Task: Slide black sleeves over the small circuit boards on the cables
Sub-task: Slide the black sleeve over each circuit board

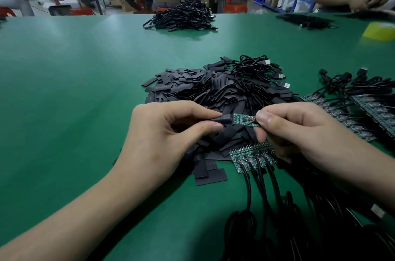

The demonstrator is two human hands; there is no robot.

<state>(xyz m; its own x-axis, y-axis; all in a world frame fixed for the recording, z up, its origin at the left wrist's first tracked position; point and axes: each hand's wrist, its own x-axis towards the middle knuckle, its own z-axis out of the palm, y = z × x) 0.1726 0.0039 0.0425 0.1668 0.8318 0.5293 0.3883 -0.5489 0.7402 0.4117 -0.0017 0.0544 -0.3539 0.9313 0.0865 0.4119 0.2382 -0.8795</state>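
Note:
My left hand [171, 132] pinches a black sleeve [222, 120] between thumb and forefinger. The sleeve's mouth meets the left end of a small green circuit board [244, 120]. My right hand [299, 130] pinches the board's right end, where red wires join it; the board's cable is hidden behind that hand. Both hands hover just above a big pile of loose black sleeves [213, 89] on the green table [74, 89]. A joined strip of bare boards with black cables [253, 157] lies under my right hand.
More boards with cables [363, 106] lie at the right. Cables with USB plugs [267, 70] rest behind the sleeve pile. A heap of cables [181, 17] sits at the table's far edge. Another person's hands [363, 2] work at the far right.

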